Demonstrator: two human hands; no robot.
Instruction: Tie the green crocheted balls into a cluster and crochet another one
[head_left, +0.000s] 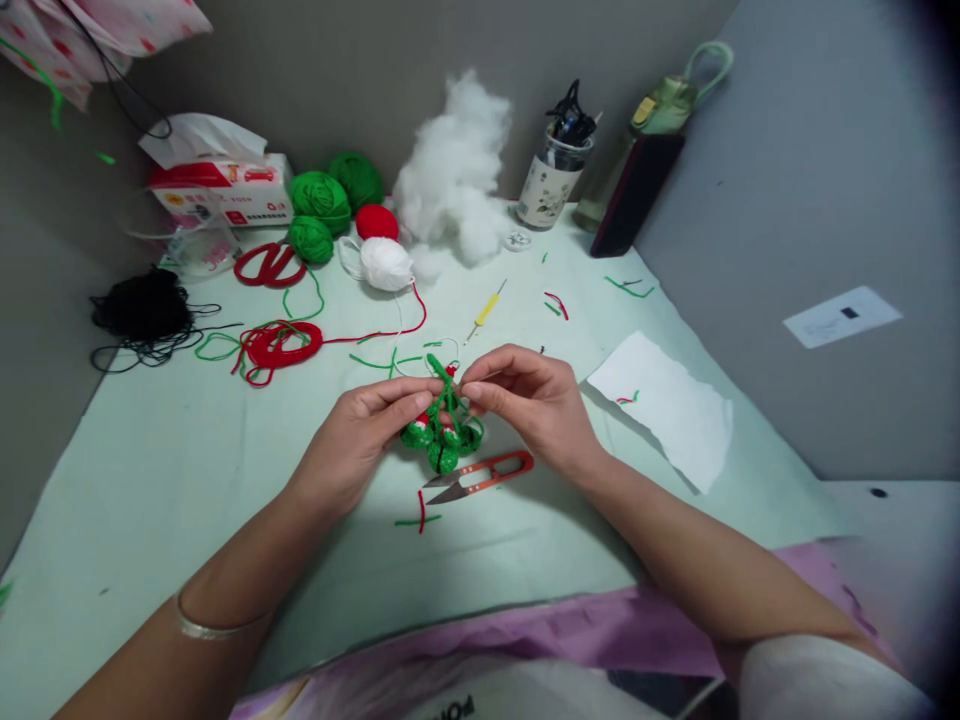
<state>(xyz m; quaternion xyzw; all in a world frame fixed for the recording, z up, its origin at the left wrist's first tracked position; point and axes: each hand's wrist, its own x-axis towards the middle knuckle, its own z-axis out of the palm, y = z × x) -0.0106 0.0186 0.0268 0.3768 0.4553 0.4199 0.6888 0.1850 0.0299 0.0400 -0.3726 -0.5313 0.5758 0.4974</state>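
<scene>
Between my two hands hangs a small green crocheted piece (444, 460) with red and white bits and several round green parts dangling from it. My left hand (367, 420) pinches its left side between thumb and fingers. At its upper right, my right hand (525, 395) is closed with thumb and forefinger together at the piece's green strands. Orange-handled thread snips (495, 470) lie on the table just below, blades pointing left. Behind the hands lies a yellow crochet hook (489, 310).
Green yarn balls (321, 200), a white yarn ball (386, 264), white stuffing (457, 170) and a tissue pack (225, 190) stand along the back. Red scissors (268, 265) and black yarn (142, 308) lie left. Torn paper (664, 405) is right; a bottle (600, 200) stands back right.
</scene>
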